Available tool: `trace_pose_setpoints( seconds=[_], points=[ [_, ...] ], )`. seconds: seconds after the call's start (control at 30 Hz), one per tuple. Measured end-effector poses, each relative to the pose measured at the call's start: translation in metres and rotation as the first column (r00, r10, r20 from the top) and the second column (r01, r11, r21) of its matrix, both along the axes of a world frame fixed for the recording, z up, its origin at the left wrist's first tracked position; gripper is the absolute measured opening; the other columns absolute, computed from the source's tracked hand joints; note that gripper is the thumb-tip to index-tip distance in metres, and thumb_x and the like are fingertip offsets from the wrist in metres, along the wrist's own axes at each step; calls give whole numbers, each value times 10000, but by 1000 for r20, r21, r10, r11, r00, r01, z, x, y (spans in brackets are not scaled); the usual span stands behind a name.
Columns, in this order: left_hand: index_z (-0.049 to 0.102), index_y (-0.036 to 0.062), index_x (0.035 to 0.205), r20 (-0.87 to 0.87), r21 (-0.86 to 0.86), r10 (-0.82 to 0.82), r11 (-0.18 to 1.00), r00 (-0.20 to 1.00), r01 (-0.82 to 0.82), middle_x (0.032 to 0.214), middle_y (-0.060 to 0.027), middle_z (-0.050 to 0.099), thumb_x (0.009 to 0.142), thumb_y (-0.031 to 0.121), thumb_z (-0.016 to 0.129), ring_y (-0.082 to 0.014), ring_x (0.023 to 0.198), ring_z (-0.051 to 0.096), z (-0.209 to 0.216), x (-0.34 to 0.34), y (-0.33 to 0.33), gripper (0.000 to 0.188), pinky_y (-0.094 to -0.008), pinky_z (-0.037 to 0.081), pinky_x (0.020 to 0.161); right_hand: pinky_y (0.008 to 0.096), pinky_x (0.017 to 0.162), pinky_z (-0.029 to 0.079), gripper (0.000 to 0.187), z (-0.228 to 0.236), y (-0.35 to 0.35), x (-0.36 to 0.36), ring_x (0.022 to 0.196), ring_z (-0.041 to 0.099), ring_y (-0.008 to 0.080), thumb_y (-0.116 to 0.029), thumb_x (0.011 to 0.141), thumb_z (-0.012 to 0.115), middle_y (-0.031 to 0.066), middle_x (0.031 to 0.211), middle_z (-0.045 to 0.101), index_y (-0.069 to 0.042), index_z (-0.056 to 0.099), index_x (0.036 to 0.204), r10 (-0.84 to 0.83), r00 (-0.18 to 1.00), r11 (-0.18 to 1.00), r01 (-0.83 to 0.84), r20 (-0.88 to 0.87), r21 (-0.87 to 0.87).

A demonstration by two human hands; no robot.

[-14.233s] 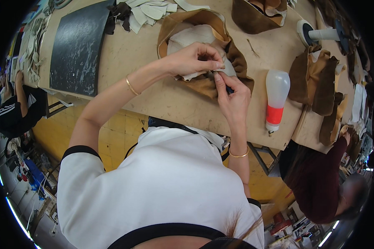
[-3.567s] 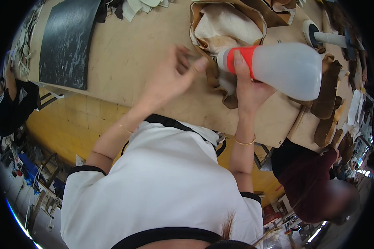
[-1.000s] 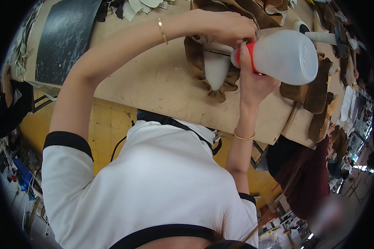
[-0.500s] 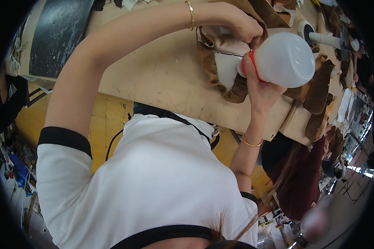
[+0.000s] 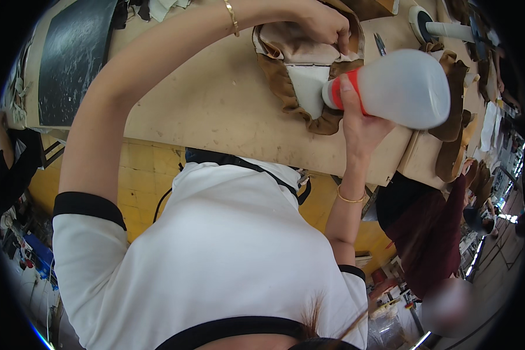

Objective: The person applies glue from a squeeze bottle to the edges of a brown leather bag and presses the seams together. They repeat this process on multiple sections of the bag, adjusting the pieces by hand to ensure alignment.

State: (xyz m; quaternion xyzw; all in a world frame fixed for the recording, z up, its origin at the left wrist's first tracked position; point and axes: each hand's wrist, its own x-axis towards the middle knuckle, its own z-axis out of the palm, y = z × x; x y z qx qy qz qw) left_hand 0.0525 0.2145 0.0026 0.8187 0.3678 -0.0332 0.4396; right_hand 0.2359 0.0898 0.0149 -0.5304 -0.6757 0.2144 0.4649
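Note:
A translucent white squeeze bottle (image 5: pixel 403 87) with a red band at its neck lies tilted in my right hand (image 5: pixel 364 129). My fingers are closed round it, its white cap end pointing left. That end is over the right side of a brown leather piece (image 5: pixel 280 87) with gathered, ruffled edges. A flat white panel (image 5: pixel 309 87) and a pale, creased lining show inside the piece. My left hand (image 5: pixel 326 24) reaches over from the far side, fingers curled down and closed on the leather piece's far right part. Its fingertips are partly hidden.
A scuffed black board (image 5: pixel 76 58) lies at the table's left. A dark pointed tool (image 5: pixel 380 44) is beyond the bottle. Farther right are a white roll (image 5: pixel 449 30) and several brown leather strips (image 5: pixel 449 111). A person in a maroon sleeve (image 5: pixel 429 251) is at the right.
The view has shifted, so the table and leather piece appear farther left. My left hand has shifted slightly over the piece, and the dark pointed tool has come into sight. The bottle stays in my right hand.

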Motion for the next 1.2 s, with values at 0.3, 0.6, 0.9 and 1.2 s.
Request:
trace_pose_setpoints(
  seconds=[0.3, 0.6, 0.9, 1.2],
  points=[
    [612, 44, 1104, 49, -9, 3, 1000, 999, -2, 1044, -180, 629, 805, 55, 528, -309, 952, 603, 3, 6, -4, 311, -362, 473, 813, 313, 694, 506, 285, -5, 13, -1, 716, 628, 173, -237, 718, 803, 27, 808, 673, -49, 677, 892, 34, 974, 981, -76, 225, 180],
    [617, 50, 1146, 107, -38, 1, 999, 994, 3, 1049, -190, 644, 810, 65, 528, -304, 940, 621, 4, 11, -4, 348, -353, 484, 799, 335, 769, 510, 436, 1, -31, 11, 823, 619, 204, -211, 699, 830, 97, 956, 641, 3, 613, 1009, 93, 970, 996, -88, 223, -30],
    [622, 56, 1189, 141, -70, 2, 997, 990, 8, 1054, -199, 658, 816, 74, 528, -299, 928, 639, 14, 7, -8, 385, -343, 495, 784, 340, 774, 509, 382, 0, -36, 15, 825, 622, 209, -159, 717, 809, 101, 974, 646, -1, 624, 1012, 12, 972, 1000, -16, 236, 11],
    [622, 60, 1190, 147, -42, 17, 999, 989, -11, 1030, -198, 663, 819, 50, 505, -301, 898, 641, 2, 11, -8, 389, -351, 495, 757, 326, 771, 497, 356, 2, -32, 6, 805, 607, 196, -139, 719, 800, 95, 934, 634, 25, 621, 979, 50, 999, 996, -50, -5, -79]
  ],
)
